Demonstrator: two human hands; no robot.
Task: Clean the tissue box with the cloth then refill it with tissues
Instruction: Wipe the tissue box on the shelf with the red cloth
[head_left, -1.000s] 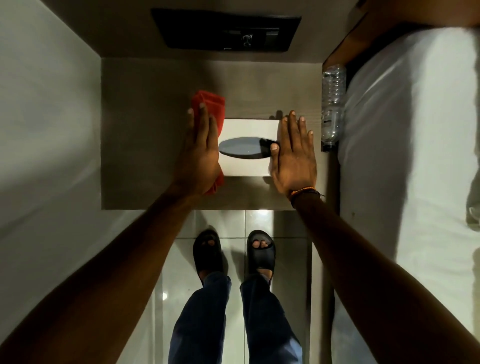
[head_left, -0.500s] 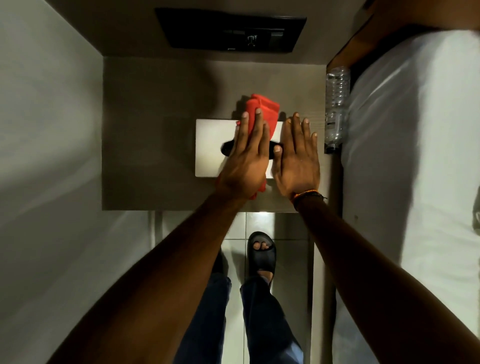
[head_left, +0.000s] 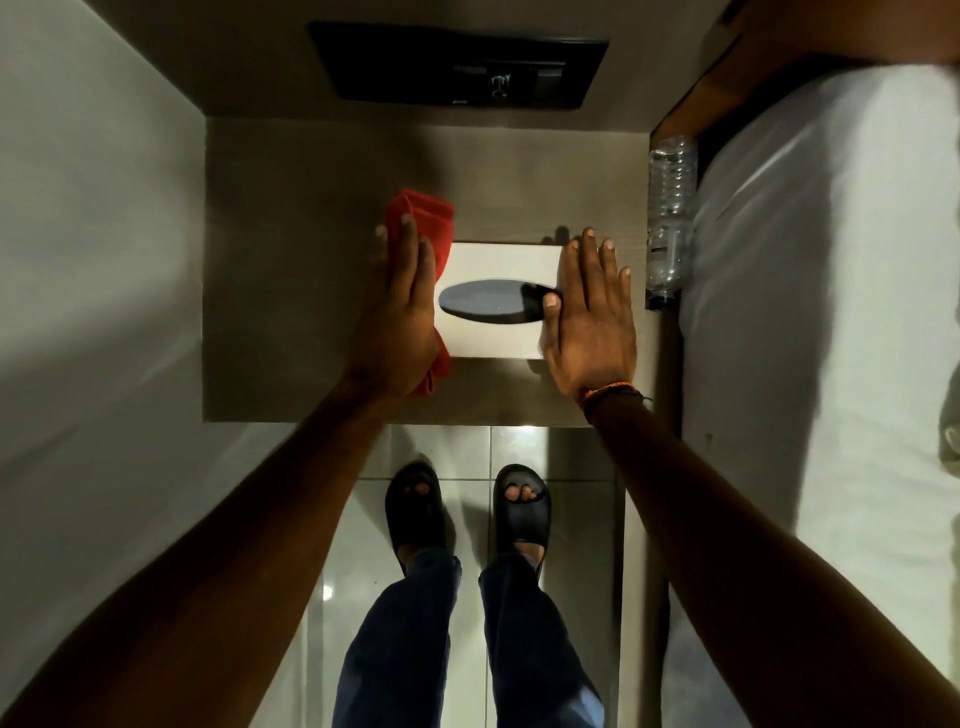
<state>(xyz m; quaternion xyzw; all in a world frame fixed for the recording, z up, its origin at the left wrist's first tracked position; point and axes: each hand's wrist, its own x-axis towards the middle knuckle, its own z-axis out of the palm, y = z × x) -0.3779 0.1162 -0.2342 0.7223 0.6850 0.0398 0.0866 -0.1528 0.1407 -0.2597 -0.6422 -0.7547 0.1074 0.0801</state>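
White tissue box with dark oval slot, contents unseen, left hand flat pressing red cloth at its left end, right hand flat, fingers straight, on its right end

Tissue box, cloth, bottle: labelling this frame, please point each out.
tissue box (head_left: 498, 260), head view, white top beyond the opening.
red cloth (head_left: 434, 218), head view, far folded end.
water bottle (head_left: 672, 197), head view, ribbed middle.

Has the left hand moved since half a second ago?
Yes: left hand and red cloth slid left off the tissue box top, away from the water bottle.
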